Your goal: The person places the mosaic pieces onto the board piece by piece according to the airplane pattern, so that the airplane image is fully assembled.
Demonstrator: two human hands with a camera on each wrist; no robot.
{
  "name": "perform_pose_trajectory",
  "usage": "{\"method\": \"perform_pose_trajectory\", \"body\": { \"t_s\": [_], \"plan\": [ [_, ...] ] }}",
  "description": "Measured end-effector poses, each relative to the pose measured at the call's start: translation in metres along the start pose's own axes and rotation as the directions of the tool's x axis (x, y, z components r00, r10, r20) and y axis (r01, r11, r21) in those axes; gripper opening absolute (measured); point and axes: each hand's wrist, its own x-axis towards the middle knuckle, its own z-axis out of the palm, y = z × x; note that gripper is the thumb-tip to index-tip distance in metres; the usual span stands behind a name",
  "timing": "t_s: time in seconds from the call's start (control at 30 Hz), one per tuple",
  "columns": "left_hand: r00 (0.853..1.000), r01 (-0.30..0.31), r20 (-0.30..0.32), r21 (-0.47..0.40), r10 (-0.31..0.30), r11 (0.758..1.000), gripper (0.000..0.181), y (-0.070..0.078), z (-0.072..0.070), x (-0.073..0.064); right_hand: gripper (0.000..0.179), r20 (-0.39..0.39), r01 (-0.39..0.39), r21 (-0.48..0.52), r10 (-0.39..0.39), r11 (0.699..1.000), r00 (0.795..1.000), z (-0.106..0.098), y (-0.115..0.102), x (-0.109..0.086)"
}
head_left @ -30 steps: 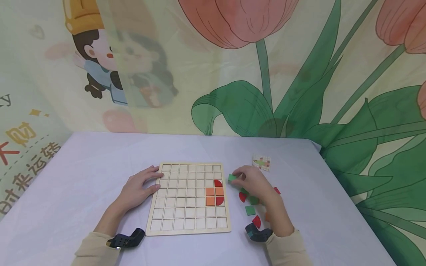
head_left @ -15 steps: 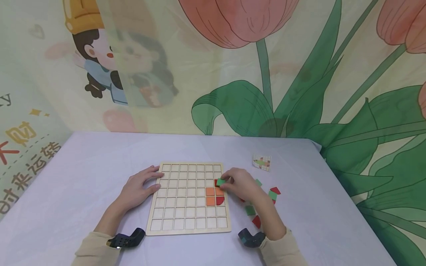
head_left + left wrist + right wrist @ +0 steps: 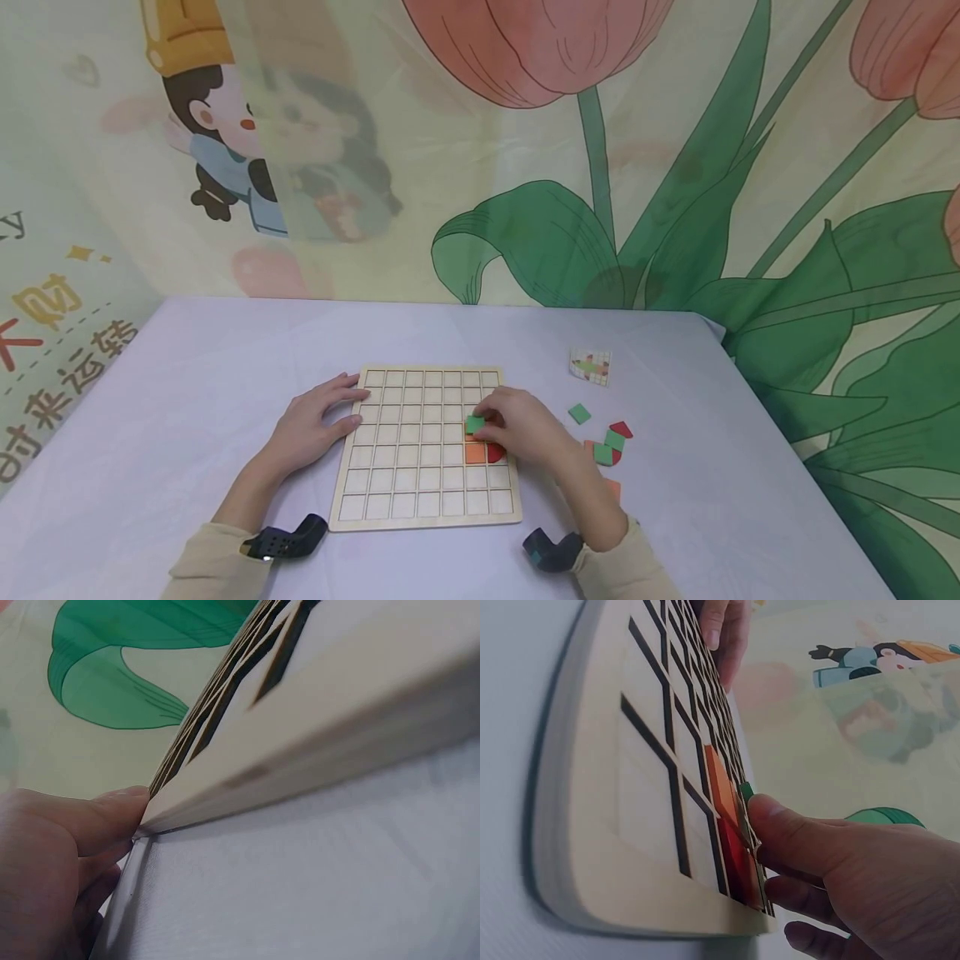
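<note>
A square wooden grid board (image 3: pixel 405 479) lies on the table. My left hand (image 3: pixel 311 425) rests at its left edge, thumb (image 3: pixel 120 814) and fingers touching the rim. My right hand (image 3: pixel 517 425) pinches a green square tile (image 3: pixel 474 425) over the board's right part, between thumb and fingertips. Just below it in the head view, an orange square tile (image 3: pixel 476 453) and a red quarter-circle tile (image 3: pixel 495 452) sit in cells. The right hand hides the upper red tile. In the right wrist view, the green tile (image 3: pixel 747 790) shows only as a sliver past the thumb.
Right of the board lie loose green (image 3: pixel 579 414), red (image 3: pixel 622 429) and orange (image 3: pixel 613 488) tiles, some overlapping. A small pattern card (image 3: pixel 590 367) is farther back. Black wrist cameras (image 3: pixel 553 550) sit by both sleeves. A printed backdrop rises behind the table.
My right hand has carried the green tile leftward from beside the board to over its right-hand cells. Loose tiles formerly behind that arm now show. The left hand stays put.
</note>
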Motion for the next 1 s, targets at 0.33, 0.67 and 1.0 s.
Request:
{"method": "perform_pose_trajectory", "body": {
  "t_s": [0.33,0.67,1.0],
  "plan": [
    [1.000,0.009,0.005,0.003,-0.009,1.000,0.040,0.001,0.000,0.000,0.026,0.010,0.049,-0.059,-0.049,0.997,0.999,0.007,-0.009,0.002],
    [1.000,0.007,0.004,0.005,-0.007,1.000,0.040,0.002,0.000,0.000,0.023,-0.045,0.109,-0.097,-0.114,0.989,0.993,0.013,-0.013,0.003],
    [1.000,-0.005,-0.008,0.008,0.005,1.000,0.039,0.003,-0.001,0.000,0.023,-0.058,0.105,-0.092,-0.111,0.990,0.992,0.015,-0.016,0.002]
  ]
}}
